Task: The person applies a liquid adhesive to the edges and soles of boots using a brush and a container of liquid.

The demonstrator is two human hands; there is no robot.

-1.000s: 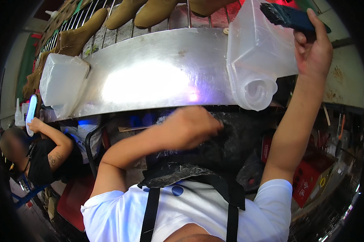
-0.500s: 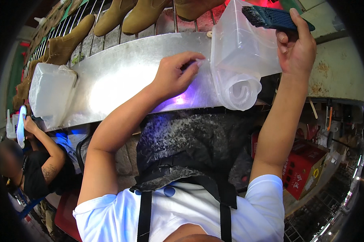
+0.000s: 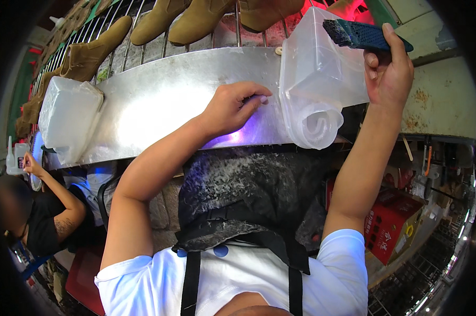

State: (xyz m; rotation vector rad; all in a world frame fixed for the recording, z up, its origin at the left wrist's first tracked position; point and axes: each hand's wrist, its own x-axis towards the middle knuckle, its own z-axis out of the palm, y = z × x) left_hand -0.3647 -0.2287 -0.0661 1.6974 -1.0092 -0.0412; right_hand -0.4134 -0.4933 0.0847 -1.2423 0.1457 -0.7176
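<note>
My right hand (image 3: 390,76) is raised at the right and grips a dark blue brush (image 3: 368,36). The brush's black bristles point left, over a clear plastic box (image 3: 322,63) standing at the right end of a metal tabletop (image 3: 185,68). A round, clear plastic cup or spout (image 3: 318,126) sits at the near side of that box. Over the middle of the metal surface is my left hand (image 3: 230,108), thumb and fingers drawn together beside the box. What lies in that pinch, if anything, is too small to make out.
Several tan suede boots (image 3: 201,23) stand on a metal rack (image 3: 138,42) along the far side. Another translucent plastic box (image 3: 69,113) is at the table's left end. A co-worker (image 3: 59,213) sits at the left. A red carton (image 3: 391,221) is low at the right.
The boots and table sit slightly lower in the picture. My hands keep nearly the same pose, the brush still held up. At the left, the co-worker's hand and the pale item near it have shifted.
</note>
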